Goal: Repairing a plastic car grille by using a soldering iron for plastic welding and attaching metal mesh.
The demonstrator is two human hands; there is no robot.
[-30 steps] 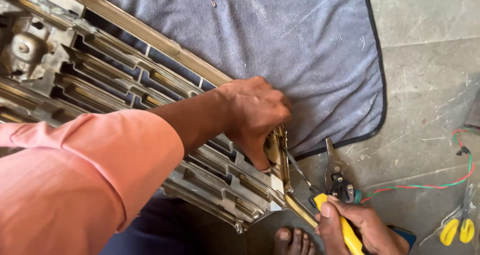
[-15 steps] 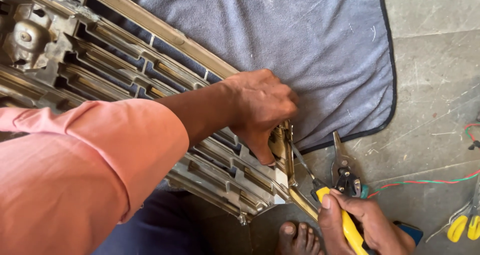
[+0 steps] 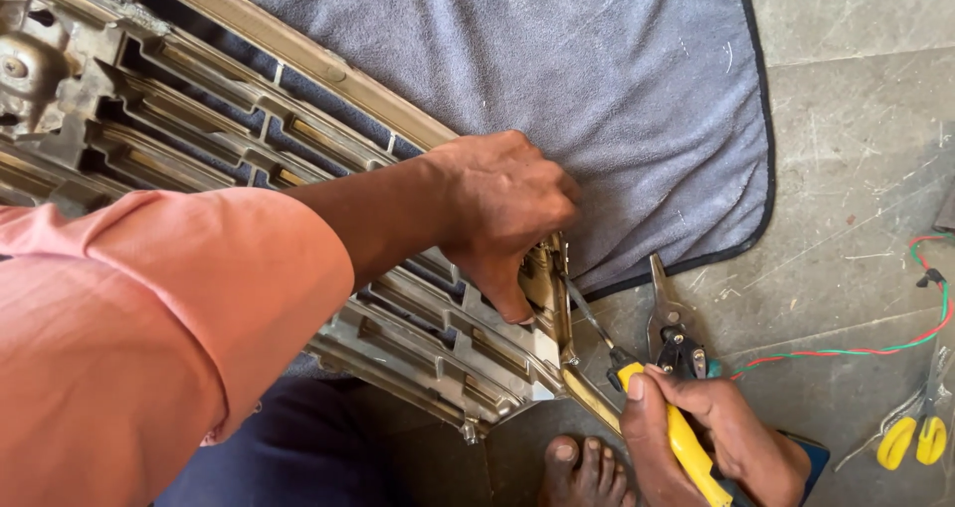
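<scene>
I see left hand (image 3: 502, 213) clamped on end of slatted grille (image 3: 298, 189), fingers curled over edge at 5 o'clock of grey mat (image 3: 557, 59). Right hand (image 3: 711, 437) at 5 o'clock, fingers closed round yellow-handled tool (image 3: 676, 437), tip touching grille end. Snips (image 3: 668, 318) lie just beside.

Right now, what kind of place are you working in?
Probably an informal repair workshop, working on the floor: a slatted metal grille lies on a grey cloth over scratched concrete, with tin snips and loose red-green wire nearby.
</scene>
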